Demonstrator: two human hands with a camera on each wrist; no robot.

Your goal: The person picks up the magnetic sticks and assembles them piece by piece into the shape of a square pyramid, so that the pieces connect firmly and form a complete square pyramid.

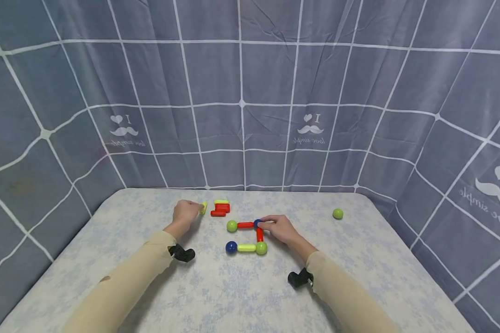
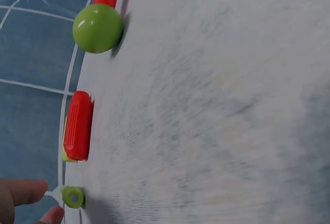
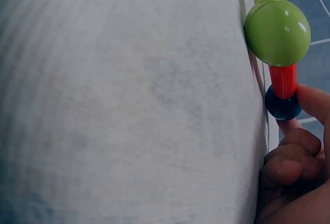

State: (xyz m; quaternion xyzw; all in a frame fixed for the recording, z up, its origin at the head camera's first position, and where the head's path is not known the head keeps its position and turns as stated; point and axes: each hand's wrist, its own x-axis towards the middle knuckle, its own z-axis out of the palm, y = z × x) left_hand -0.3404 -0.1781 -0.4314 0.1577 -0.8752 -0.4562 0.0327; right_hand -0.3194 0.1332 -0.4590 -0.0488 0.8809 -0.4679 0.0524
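Note:
A U-shaped chain of magnetic balls and sticks lies on the table. At its far right corner my right hand (image 1: 280,227) pinches a dark blue ball (image 3: 282,105) between thumb and forefinger. Red sticks run from that ball to a green ball (image 1: 231,225) on the left and a nearer green ball (image 3: 278,32). A yellow-green stick (image 1: 246,248) links the nearer one to another blue ball (image 1: 231,247). Farther left, my left hand (image 1: 186,211) reaches to a loose yellow-green stick (image 2: 73,197); its thumb and forefinger look parted beside the stick's end.
Loose red sticks (image 1: 222,207) and a yellow-green stick (image 1: 221,201) lie together right of my left hand. A single green ball (image 1: 338,213) sits at the far right of the table (image 1: 183,296). A grey-blue checked curtain (image 1: 266,74) hangs behind and along both sides.

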